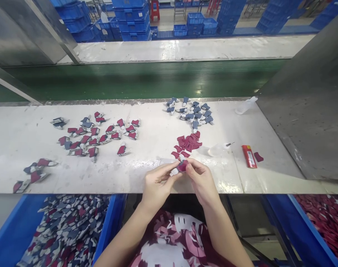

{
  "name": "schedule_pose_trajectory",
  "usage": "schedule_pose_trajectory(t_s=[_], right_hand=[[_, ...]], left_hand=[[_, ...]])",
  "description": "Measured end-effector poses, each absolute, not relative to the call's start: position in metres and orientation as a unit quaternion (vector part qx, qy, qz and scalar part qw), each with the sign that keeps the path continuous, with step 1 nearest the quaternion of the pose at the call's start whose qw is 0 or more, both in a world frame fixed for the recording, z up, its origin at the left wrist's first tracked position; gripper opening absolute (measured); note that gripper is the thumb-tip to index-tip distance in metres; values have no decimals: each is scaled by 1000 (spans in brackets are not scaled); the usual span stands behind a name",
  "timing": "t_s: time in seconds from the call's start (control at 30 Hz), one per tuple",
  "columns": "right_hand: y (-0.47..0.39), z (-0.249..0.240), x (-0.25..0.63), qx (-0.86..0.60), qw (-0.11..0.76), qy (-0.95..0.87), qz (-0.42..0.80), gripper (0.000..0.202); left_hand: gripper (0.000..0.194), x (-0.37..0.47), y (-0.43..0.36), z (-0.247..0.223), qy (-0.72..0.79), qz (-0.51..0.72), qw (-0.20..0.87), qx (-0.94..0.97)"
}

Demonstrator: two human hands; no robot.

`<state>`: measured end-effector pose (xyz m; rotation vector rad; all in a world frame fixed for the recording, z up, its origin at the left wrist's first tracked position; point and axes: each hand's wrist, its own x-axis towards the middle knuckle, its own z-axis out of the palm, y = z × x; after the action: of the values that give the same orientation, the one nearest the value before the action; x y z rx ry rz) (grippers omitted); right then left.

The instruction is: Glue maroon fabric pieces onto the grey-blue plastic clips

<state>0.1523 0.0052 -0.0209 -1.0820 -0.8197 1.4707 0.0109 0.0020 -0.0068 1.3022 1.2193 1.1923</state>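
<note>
My left hand [158, 181] and right hand [201, 180] grasp 1 small maroon-faced part [182, 165] between them, above the near side of the desk [155, 129]; the right thumb [190, 170] lies against its maroon face. Just beyond: a pile of loose maroon pieces [189, 142], with navy-topped parts [196, 111] farther off and a needle-tipped bottle [217, 150] to the right. Judgement: the step looks like settling the maroon face. I'd keep the left grip steady, edges matched to the outline, thumb pressure even across the face, not on 1 corner.
</note>
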Motion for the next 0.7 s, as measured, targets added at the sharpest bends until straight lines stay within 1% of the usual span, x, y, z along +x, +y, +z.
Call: schedule_pose_trajectory(t_s=[0.1,0.17,0.2,0.3,0.37,0.47,0.57,0.7], right_hand=[[3,-21,155,-453,559,-412,559,50],[1,-20,157,-475,575,-479,463,60],[1,-19,159,-486,579,-514,406,61],[0,-13,167,-483,572,-612,256,52],[2,-9,173,-464,556,-663,192,45],[4,-3,179,-436,527,-713,157,34],[5,0,179,-416,512,-733,168,26],[4,-2,175,-413,510,-733,178,20]], left_hand=[[24,9,3,-1,494,506,446,549],[24,9,2,5,495,505,442,552],[23,9,1,8,497,500,445,553],[21,9,-1,15,501,477,458,558],[20,7,-2,18,498,466,466,564],[18,6,-2,19,487,461,474,571],[17,4,-2,20,476,456,483,576],[16,5,-3,21,478,452,489,572]])
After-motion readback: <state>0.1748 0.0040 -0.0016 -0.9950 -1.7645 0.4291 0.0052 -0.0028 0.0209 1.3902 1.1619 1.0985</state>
